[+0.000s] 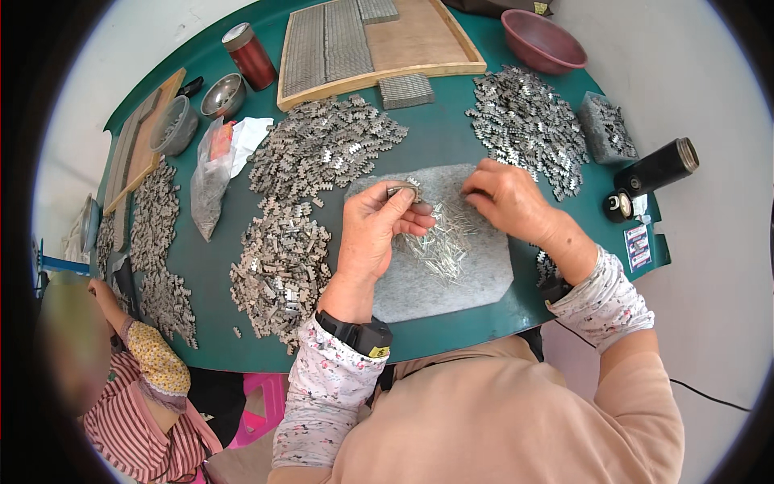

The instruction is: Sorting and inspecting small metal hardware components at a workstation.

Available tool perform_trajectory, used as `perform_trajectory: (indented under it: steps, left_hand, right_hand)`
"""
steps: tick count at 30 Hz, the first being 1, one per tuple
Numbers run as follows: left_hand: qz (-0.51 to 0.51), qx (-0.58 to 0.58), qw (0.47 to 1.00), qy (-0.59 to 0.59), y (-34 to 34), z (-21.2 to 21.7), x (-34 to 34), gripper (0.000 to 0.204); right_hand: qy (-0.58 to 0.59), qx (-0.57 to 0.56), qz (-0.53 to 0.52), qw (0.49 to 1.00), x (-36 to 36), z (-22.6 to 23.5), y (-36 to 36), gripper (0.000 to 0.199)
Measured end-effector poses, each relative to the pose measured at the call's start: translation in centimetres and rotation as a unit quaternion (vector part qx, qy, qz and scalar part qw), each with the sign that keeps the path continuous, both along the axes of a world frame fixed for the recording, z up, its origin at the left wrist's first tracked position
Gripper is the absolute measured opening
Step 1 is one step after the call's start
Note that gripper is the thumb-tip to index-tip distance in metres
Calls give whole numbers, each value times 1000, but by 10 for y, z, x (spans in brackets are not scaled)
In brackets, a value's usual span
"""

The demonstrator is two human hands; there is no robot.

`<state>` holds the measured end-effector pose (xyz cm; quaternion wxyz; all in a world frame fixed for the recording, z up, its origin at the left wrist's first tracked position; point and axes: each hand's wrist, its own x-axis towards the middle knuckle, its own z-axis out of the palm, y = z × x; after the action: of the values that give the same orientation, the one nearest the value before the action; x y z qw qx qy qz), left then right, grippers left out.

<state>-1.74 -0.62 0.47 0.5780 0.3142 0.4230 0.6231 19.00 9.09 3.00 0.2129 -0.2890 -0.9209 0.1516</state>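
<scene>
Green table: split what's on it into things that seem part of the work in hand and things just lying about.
Likely part of the work:
small metal piece in the left hand
loose thin pins on the grey mat
heaps of toothed metal pieces
wooden-framed tray

Probably just lying about:
red flask
black bottle
printed card

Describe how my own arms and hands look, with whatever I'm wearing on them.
Your left hand and right hand are gloveless. Both arms wear whitish sleeve covers with small, scattered floral prints in pinkish and dark tones. The left wrist has a black strap with a boxy black device bearing a yellow label; a dark device shows at the right wrist.
</scene>
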Motion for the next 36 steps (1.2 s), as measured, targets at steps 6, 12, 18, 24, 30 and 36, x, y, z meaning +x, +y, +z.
perform_trajectory:
  steps: [6,12,18,24,30,36]
  left_hand:
    - [1,-13,1000,9,1,-1,1,16]
    - [-9,-20,999,24,2,-2,0,18]
    - [-20,-21,999,42,2,-2,4,19]
    - [-41,8,994,98,0,-1,9,20]
    - [-42,55,989,131,0,-2,12,17]
    - [-35,57,991,118,-2,-1,13,12]
  right_hand:
    - [-45,-16,20,999,-13,-2,-11,15]
    - [-76,-16,47,996,-12,-5,-8,22]
    - [-56,-11,61,997,-10,-5,-5,14]
    - [95,-162,-23,982,-15,6,-13,7]
    - [215,-319,10,923,-31,6,-21,8]
    - [217,-325,11,921,-31,4,-21,8]
